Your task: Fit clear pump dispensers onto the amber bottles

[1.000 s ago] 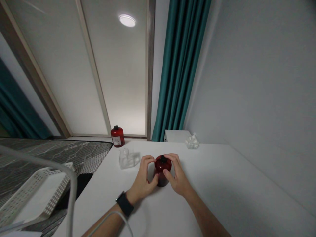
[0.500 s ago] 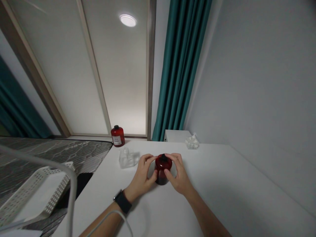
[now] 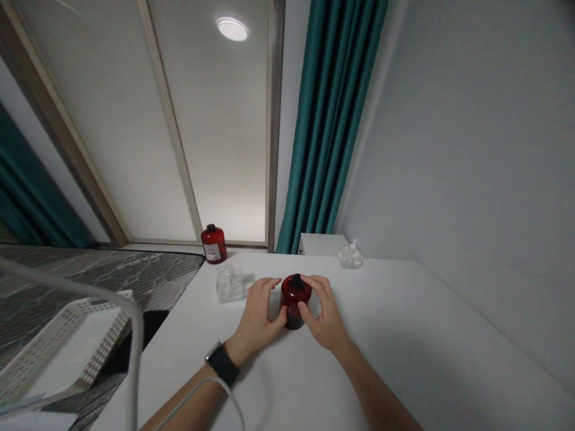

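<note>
A dark red, rounded bottle [image 3: 295, 292] with a black cap [image 3: 297, 278] stands upright on the white table in front of me. My left hand [image 3: 260, 311] is curved about its left side, thumb against the lower body and the raised index finger close to the shoulder. From the right, my right hand [image 3: 327, 314] holds the bottle, with fingertips up by the cap and the thumb on the front. The far sides of the fingers are partly hidden. A black watch [image 3: 223, 364] is on my left wrist.
A second red bottle [image 3: 214, 244] with a white label stands at the table's far left corner. Nearer lies a clear plastic packing piece [image 3: 230, 286]. Crumpled clear plastic [image 3: 350, 255] lies at the back. A white basket [image 3: 90, 335] and a grey cable [image 3: 133, 359] are at left.
My left index finger has lifted slightly off the bottle's shoulder. The right hand stays on the bottle. The whole view has shifted a little.
</note>
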{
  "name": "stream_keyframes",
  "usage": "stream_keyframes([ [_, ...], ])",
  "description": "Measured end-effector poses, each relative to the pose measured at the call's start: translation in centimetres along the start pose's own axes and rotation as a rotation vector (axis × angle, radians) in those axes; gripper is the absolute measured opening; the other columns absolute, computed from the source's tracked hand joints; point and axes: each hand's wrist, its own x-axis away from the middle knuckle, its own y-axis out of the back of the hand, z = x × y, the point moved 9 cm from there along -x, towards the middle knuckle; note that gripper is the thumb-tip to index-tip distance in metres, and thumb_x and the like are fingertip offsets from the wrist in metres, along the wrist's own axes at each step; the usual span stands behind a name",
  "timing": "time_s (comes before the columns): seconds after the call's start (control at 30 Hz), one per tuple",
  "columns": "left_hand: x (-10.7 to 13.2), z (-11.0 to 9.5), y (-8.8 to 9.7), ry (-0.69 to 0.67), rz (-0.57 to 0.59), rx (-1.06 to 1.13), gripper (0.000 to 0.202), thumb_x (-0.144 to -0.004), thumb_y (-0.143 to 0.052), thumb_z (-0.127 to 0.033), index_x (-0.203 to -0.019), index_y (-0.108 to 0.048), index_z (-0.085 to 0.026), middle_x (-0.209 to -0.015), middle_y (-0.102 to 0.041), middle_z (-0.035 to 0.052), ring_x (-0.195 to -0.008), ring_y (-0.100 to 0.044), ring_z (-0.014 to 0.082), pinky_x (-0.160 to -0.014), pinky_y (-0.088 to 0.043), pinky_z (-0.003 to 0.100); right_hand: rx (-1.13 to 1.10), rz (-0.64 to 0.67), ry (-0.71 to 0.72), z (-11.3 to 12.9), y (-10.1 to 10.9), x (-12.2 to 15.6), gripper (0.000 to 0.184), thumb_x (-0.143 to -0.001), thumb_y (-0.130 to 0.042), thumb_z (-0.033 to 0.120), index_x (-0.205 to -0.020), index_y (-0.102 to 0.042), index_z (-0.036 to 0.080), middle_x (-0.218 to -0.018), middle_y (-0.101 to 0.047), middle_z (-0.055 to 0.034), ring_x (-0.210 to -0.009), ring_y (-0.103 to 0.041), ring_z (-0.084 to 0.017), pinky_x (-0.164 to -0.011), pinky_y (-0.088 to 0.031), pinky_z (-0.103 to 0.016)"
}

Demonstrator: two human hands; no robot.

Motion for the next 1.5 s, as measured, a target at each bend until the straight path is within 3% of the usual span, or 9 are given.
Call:
stream_keyframes([
  [0.2, -0.4, -0.9, 0.6, -0.025, 0.013, 0.006, 0.04, -0.084, -0.057, -0.02, -0.122, -0.049, -0.02, -0.117, -0.057, 0.0115, -0.111, -0.054, 0.0299, -0.097, -0.042, 0.048, -0.001, -0.005, 0.011, -0.2, 0.0, 0.1, 0.045, -0.09, -0.055, 0.022, -0.135, -0.051, 0.026, -0.125, -0.05, -0.0104, -0.121, -0.051, -0.027, -0.108, -0.043, -0.048],
  [0.33, -0.9, -0.9, 1.0, 0.04, 0.018, 0.083, 0.021, -0.09, -0.051, -0.022, -0.11, -0.052, -0.02, -0.108, -0.061, 0.0092, -0.104, -0.056, 0.0274, -0.091, -0.044, 0.045, -0.004, -0.013, 0.026, -0.2, -0.1, 0.2, 0.044, -0.092, -0.054, 0.022, -0.135, -0.051, 0.028, -0.126, -0.051, -0.0098, -0.122, -0.051, -0.027, -0.108, -0.043, -0.047],
  [0.57, -2.0, -0.5, 0.8, 0.115, 0.106, 0.12, 0.015, -0.089, -0.049, -0.019, -0.103, -0.053, -0.02, -0.102, -0.062, 0.0072, -0.1, -0.056, 0.0259, -0.09, -0.044, 0.045, 0.01, -0.033, 0.037, -0.4, -0.1, 0.2, 0.044, -0.092, -0.055, 0.021, -0.135, -0.051, 0.027, -0.126, -0.05, -0.0104, -0.122, -0.05, -0.027, -0.106, -0.044, -0.048],
  [0.93, -0.4, 0.2, 1.0, 0.027, 0.1, 0.204, 0.031, -0.092, -0.047, -0.016, -0.122, -0.054, -0.02, -0.116, -0.065, 0.0086, -0.108, -0.06, 0.0245, -0.096, -0.046, 0.042, 0.046, -0.062, 0.051, -0.5, -0.1, 0.4, 0.044, -0.092, -0.054, 0.021, -0.135, -0.05, 0.026, -0.128, -0.052, -0.0111, -0.122, -0.051, -0.028, -0.107, -0.044, -0.05],
  [1.13, 0.6, 0.0, 0.7, -0.056, 0.152, 0.212, 0.039, -0.095, -0.046, -0.015, -0.133, -0.05, -0.022, -0.126, -0.061, 0.0104, -0.116, -0.057, 0.025, -0.102, -0.045, 0.043, 0.086, -0.063, 0.067, -0.6, -0.1, 0.3, 0.044, -0.094, -0.049, 0.019, -0.137, -0.046, 0.027, -0.132, -0.051, -0.0113, -0.126, -0.048, -0.028, -0.108, -0.04, -0.052],
  [1.5, 0.6, 0.4, 0.3, -0.018, 0.121, 0.258, 0.05, -0.092, -0.044, -0.01, -0.14, -0.048, -0.023, -0.124, -0.061, 0.0109, -0.109, -0.06, 0.0238, -0.097, -0.049, 0.043, 0.136, -0.065, -0.01, -1.4, -1.2, 0.1, 0.062, -0.085, -0.061, 0.021, -0.142, -0.039, 0.028, -0.126, -0.043, -0.0104, -0.122, -0.048, -0.029, -0.107, -0.043, -0.053],
])
